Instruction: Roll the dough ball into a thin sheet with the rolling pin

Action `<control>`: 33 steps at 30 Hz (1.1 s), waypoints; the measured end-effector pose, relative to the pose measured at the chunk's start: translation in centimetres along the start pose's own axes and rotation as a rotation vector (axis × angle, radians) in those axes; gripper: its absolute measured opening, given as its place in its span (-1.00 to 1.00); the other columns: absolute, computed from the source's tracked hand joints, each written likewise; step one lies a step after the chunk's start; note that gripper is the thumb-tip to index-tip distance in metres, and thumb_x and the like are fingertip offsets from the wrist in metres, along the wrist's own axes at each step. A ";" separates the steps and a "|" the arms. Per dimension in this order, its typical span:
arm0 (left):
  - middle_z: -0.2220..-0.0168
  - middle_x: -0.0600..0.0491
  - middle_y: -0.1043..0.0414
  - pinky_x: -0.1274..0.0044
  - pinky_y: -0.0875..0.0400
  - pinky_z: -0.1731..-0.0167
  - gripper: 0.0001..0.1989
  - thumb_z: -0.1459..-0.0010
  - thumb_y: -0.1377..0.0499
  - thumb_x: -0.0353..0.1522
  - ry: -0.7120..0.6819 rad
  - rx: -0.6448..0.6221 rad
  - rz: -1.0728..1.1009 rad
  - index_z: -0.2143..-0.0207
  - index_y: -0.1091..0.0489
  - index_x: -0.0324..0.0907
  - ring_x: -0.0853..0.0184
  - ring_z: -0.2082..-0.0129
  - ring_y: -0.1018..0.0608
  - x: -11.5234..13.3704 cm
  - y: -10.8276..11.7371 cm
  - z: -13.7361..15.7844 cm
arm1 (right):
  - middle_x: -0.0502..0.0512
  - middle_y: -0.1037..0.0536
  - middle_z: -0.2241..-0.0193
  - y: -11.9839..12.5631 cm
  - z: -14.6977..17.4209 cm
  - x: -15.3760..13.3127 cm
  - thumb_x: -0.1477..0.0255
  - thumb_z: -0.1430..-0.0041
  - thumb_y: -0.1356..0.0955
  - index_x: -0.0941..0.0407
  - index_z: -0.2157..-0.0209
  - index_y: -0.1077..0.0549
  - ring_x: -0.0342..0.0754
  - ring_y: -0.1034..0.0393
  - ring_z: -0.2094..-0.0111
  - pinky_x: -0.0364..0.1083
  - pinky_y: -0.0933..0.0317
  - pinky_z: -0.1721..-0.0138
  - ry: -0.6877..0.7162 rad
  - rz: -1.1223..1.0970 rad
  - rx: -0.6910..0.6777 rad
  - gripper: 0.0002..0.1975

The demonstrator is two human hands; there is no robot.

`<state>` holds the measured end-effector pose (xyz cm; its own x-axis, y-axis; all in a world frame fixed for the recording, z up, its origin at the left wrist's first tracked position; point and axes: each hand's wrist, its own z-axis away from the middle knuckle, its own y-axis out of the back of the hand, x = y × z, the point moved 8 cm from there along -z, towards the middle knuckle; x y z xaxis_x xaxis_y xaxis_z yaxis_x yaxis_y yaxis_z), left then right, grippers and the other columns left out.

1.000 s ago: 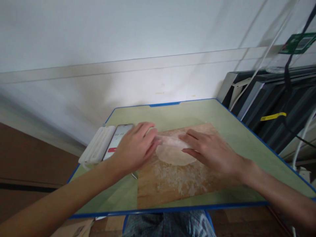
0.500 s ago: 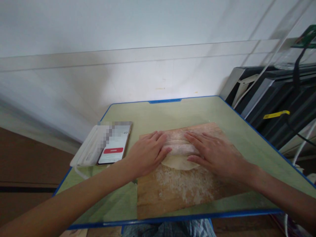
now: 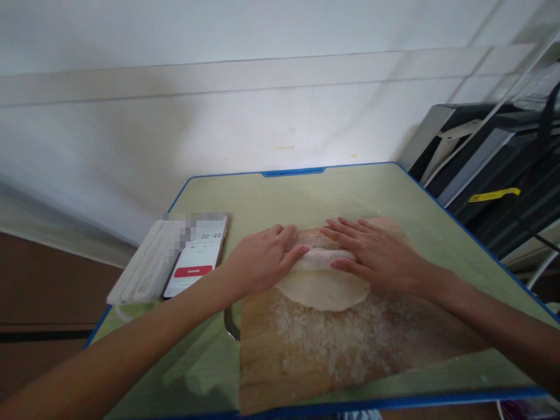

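Note:
A flour-whitened rolling pin [image 3: 326, 259] lies crosswise on a thin, rounded sheet of dough [image 3: 329, 290]. My left hand [image 3: 266, 256] rests over the pin's left end, fingers stretched forward and thumb toward the middle. Over the right end lies my right hand [image 3: 371, 252], palm down, with its fingers extended and somewhat spread. Both hands hide the pin's ends and part of the dough's edges. Beneath everything is a wooden board [image 3: 266, 361], strewn with loose flour in front of the dough.
On the table [image 3: 271, 201] at left, a phone [image 3: 199, 256] showing a timer leans on a white case [image 3: 137, 265]. A metal handle [image 3: 230, 326] pokes out at the board's left side. A white wall [image 3: 254, 128] stands behind; dark panels [image 3: 494, 151] lean at the right.
My hands and the rolling pin have shifted slightly toward the far edge of the board. More of the dough sheet shows on the near side. The camera view has tilted and moved a little.

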<state>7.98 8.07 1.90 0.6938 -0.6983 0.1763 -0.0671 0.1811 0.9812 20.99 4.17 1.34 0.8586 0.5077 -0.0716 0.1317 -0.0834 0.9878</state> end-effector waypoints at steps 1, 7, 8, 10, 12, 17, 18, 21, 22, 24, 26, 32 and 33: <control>0.16 -0.08 -0.39 0.40 -0.29 0.11 -0.53 -0.31 0.25 -0.12 0.001 0.020 -0.014 0.06 -0.24 -0.24 0.20 0.12 -0.45 0.0 0.1 -0.1 | 0.24 -0.23 -0.19 -0.1 -0.1 0.2 0.12 -0.28 -0.07 0.13 -0.19 -0.17 0.13 -0.07 -0.20 0.17 -0.04 -0.13 0.004 -0.019 -0.007 -0.43; 0.27 -0.09 -0.40 0.40 -0.30 0.16 -0.49 -0.32 0.27 -0.16 0.019 0.080 -0.159 0.24 -0.37 -0.27 0.22 0.22 -0.45 -0.2 0.7 -0.9 | 0.26 -0.44 0.00 -0.2 -1.1 1.2 0.12 -0.28 -0.06 0.15 -0.06 -0.33 0.12 -0.30 -0.03 0.13 -0.16 -0.03 -0.050 -0.051 -0.001 -0.47; 0.30 -0.09 -0.40 0.40 -0.31 0.19 -0.48 -0.32 0.27 -0.17 0.030 0.076 -0.171 0.28 -0.38 -0.27 0.22 0.26 -0.46 -0.3 0.7 -1.1 | 0.27 -0.47 0.05 -0.2 -1.3 1.2 0.11 -0.28 -0.06 0.16 -0.01 -0.37 0.13 -0.33 0.01 0.12 -0.18 0.01 -0.055 -0.045 -0.006 -0.47; 0.34 -0.08 -0.41 0.40 -0.33 0.24 -0.48 -0.31 0.27 -0.20 0.043 0.061 -0.186 0.34 -0.40 -0.26 0.23 0.31 -0.47 -0.4 0.6 -1.3 | 0.28 -0.48 0.13 -0.1 -1.6 1.2 0.09 -0.27 -0.05 0.19 0.10 -0.41 0.12 -0.34 0.08 0.08 -0.20 0.07 -0.060 -0.031 -0.034 -0.45; 0.37 -0.08 -0.42 0.41 -0.33 0.29 -0.49 -0.30 0.26 -0.22 0.051 0.056 -0.203 0.38 -0.41 -0.25 0.22 0.34 -0.49 -0.6 0.6 -1.5 | 0.27 -0.47 0.20 0.1 -1.9 1.3 0.08 -0.27 -0.03 0.20 0.17 -0.42 0.10 -0.35 0.13 0.05 -0.20 0.12 -0.071 -0.018 -0.061 -0.44; 0.43 -0.08 -0.46 0.43 -0.33 0.38 -0.47 -0.28 0.26 -0.25 0.086 0.078 -0.231 0.42 -0.44 -0.24 0.21 0.41 -0.52 -1.4 0.8 -2.1 | 0.21 -0.44 0.31 0.4 -2.7 1.6 0.07 -0.27 -0.02 0.15 0.33 -0.41 0.04 -0.32 0.24 -0.01 -0.16 0.24 -0.070 -0.015 -0.082 -0.46; 0.43 -0.09 -0.47 0.43 -0.33 0.39 -0.47 -0.28 0.26 -0.26 0.095 0.080 -0.233 0.43 -0.45 -0.25 0.21 0.41 -0.52 -1.6 0.8 -2.2 | 0.20 -0.43 0.32 0.3 -2.8 1.7 0.07 -0.28 -0.01 0.14 0.35 -0.40 0.03 -0.31 0.25 -0.01 -0.15 0.24 -0.063 -0.015 -0.085 -0.45; 0.43 -0.11 -0.49 0.45 -0.32 0.38 -0.47 -0.27 0.24 -0.26 0.114 0.076 -0.234 0.42 -0.46 -0.27 0.22 0.41 -0.53 -2.0 0.9 -2.6 | 0.17 -0.42 0.37 0.1 -3.3 2.0 0.09 -0.29 0.02 0.13 0.37 -0.38 0.01 -0.30 0.30 -0.02 -0.13 0.25 -0.050 -0.008 -0.084 -0.45; 0.43 -0.11 -0.50 0.45 -0.33 0.38 -0.47 -0.27 0.24 -0.26 0.123 0.074 -0.234 0.42 -0.47 -0.28 0.22 0.41 -0.53 -2.1 0.9 -2.7 | 0.16 -0.42 0.38 0.0 -3.5 2.2 0.11 -0.29 0.03 0.13 0.38 -0.38 0.00 -0.30 0.32 -0.03 -0.13 0.27 -0.051 -0.008 -0.083 -0.45; 0.42 -0.13 -0.51 0.45 -0.33 0.37 -0.45 -0.27 0.24 -0.25 0.139 0.072 -0.237 0.42 -0.48 -0.28 0.21 0.40 -0.54 -2.4 0.9 -2.9 | 0.16 -0.43 0.41 -0.1 -3.8 2.5 0.13 -0.30 0.04 0.13 0.40 -0.37 -0.01 -0.30 0.36 -0.04 -0.12 0.29 -0.062 -0.006 -0.084 -0.45; 0.42 -0.15 -0.52 0.44 -0.33 0.38 -0.44 -0.27 0.24 -0.25 0.153 0.075 -0.243 0.42 -0.49 -0.29 0.19 0.40 -0.54 -2.7 1.0 -3.1 | 0.17 -0.43 0.43 -0.3 -4.1 2.8 0.14 -0.30 0.05 0.13 0.43 -0.37 0.00 -0.31 0.37 -0.04 -0.11 0.31 -0.084 0.002 -0.092 -0.44; 0.42 -0.19 -0.52 0.43 -0.34 0.40 -0.45 -0.25 0.22 -0.28 0.173 0.112 -0.262 0.40 -0.52 -0.33 0.16 0.40 -0.56 -3.3 1.3 -3.6 | 0.19 -0.46 0.47 -0.6 -5.0 4.3 0.12 -0.27 -0.02 0.11 0.51 -0.38 0.01 -0.33 0.40 -0.06 -0.05 0.39 -0.231 -0.057 -0.143 -0.46; 0.42 -0.19 -0.53 0.43 -0.34 0.40 -0.45 -0.25 0.22 -0.28 0.172 0.121 -0.262 0.40 -0.52 -0.33 0.16 0.40 -0.56 -3.3 1.3 -3.7 | 0.19 -0.47 0.48 -0.6 -5.1 4.5 0.13 -0.27 -0.03 0.11 0.52 -0.39 0.01 -0.34 0.42 -0.06 -0.04 0.42 -0.245 -0.065 -0.148 -0.47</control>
<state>8.24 13.21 2.26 0.8088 -0.5812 -0.0892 0.0525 -0.0797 0.9954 22.22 10.92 1.10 0.9473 0.2837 -0.1490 0.1321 0.0778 0.9882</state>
